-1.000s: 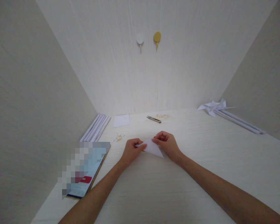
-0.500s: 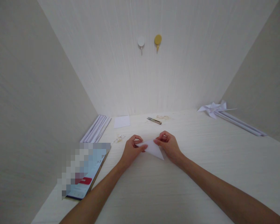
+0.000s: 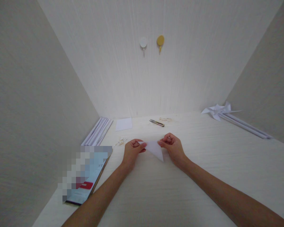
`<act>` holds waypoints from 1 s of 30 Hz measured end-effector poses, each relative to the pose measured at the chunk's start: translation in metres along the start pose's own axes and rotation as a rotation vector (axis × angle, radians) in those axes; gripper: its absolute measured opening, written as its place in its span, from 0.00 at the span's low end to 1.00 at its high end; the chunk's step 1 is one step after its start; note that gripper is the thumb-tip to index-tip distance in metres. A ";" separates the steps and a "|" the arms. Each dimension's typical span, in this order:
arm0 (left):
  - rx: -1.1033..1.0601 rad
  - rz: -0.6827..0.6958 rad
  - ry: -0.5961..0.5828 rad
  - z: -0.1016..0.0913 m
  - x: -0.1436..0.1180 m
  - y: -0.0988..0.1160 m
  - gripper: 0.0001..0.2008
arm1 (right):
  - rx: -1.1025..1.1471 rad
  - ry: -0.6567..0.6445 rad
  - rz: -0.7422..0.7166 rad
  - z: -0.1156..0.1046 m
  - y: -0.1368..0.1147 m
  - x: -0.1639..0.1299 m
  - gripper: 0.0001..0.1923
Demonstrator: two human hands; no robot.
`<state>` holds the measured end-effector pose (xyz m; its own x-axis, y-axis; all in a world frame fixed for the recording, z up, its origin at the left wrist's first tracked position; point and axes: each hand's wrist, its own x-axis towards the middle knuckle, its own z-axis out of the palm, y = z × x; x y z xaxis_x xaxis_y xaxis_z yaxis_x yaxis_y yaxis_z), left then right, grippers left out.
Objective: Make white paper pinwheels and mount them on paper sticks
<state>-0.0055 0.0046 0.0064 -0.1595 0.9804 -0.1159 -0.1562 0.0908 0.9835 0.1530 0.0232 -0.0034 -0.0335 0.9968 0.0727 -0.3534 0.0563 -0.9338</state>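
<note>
A white sheet of paper (image 3: pixel 154 149), folded into a triangle, is held between my two hands over the table, one point hanging down towards me. My left hand (image 3: pixel 132 152) is closed on its left corner, thumb on top and fingers underneath. At the upper right corner my right hand (image 3: pixel 172 146) pinches the paper between thumb and fingers. Beyond the hands lies a pair of thread snips (image 3: pixel 157 123). A flat square of white paper (image 3: pixel 124 124) rests farther back on the left.
Rolled paper sticks (image 3: pixel 97 131) lie along the left wall, near a tablet-like device (image 3: pixel 90 179) with a partly blurred screen. Paper pinwheels (image 3: pixel 217 111) on sticks (image 3: pixel 245 125) lie at the right wall. Small scraps (image 3: pixel 121 141) are on the table. Two hooks (image 3: pixel 160 40) hang on the back wall.
The folded paper has turned slightly, its lower point shifting left and its top edge now more level. My left hand has moved slightly left and down; the right hand has barely moved.
</note>
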 end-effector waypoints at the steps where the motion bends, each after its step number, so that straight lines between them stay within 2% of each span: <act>1: -0.012 -0.005 0.003 0.000 0.000 0.000 0.16 | -0.004 0.001 0.000 0.000 0.000 0.000 0.16; 8: -0.084 -0.011 -0.022 0.000 0.002 -0.001 0.15 | -0.013 -0.006 -0.003 -0.002 0.001 0.001 0.16; 16: -0.144 -0.014 -0.078 -0.004 0.000 0.000 0.17 | 0.076 -0.002 0.024 -0.001 0.001 0.002 0.15; 30: -0.160 -0.009 -0.028 -0.002 -0.001 0.001 0.16 | 0.082 0.000 0.046 -0.001 0.000 0.002 0.15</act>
<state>-0.0071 0.0034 0.0076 -0.1311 0.9843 -0.1181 -0.3113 0.0722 0.9476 0.1537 0.0250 -0.0035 -0.0517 0.9982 0.0310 -0.4268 0.0060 -0.9043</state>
